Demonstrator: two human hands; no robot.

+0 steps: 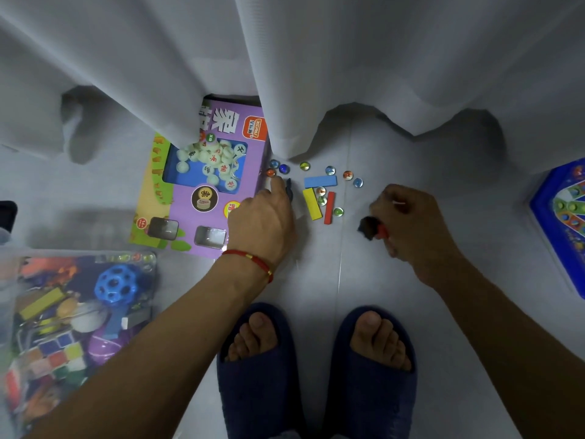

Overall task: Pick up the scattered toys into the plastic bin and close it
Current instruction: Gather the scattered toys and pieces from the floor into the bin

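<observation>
Reaching: my left hand, finger out, touches orange marble
Holding: right hand grips dark toy
Risk: marble rolls under curtain

Domestic interior, probably a living room or bedroom of a home. The floor was laid with pale glossy tiles, one grout line running between them. White curtains hung in deep folds to floor level, as before a window or balcony door. Children's playthings lay about: a purple boxed chess set half under the curtain hem, glass marbles, coloured wooden blocks, a blue board game at the right edge, and a clear plastic bin filled with toys. The person wore soft open-toed house slippers on bare feet, footwear typical of a home.
</observation>
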